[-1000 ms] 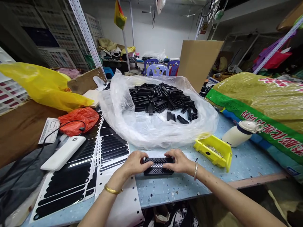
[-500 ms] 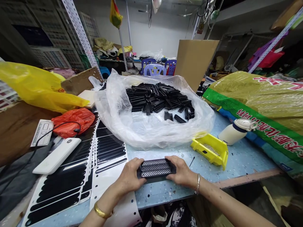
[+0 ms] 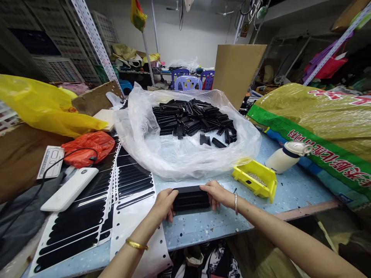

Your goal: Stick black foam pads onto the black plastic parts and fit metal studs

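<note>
Between my two hands is a black ridged plastic piece (image 3: pixel 191 199), just above the blue speckled table (image 3: pixel 199 229). My left hand (image 3: pixel 165 203) is closed on its left end, thumb on top. At its right end my right hand (image 3: pixel 216 194) grips it with the fingers curled under. Beyond my hands an open clear plastic bag (image 3: pixel 174 170) holds a heap of black plastic pieces (image 3: pixel 191 117). To the left lie white sheets with black strips (image 3: pixel 135 181). Right of my right hand sits a yellow bin (image 3: pixel 249 181) with small metal parts.
A cream bottle (image 3: pixel 285 158) lies tilted beside a large yellow-green sack (image 3: pixel 324 127). On the left are a white device (image 3: pixel 69 190), a red bag (image 3: pixel 88 148) and a yellow bag (image 3: pixel 43 104). A cardboard sheet (image 3: pixel 237 73) stands behind the clear bag.
The held piece has been turned: its perforated mesh face no longer shows, and smooth black ridges face me. Both hands have shifted slightly up, with the right hand's fingers now curled lower around its end.
</note>
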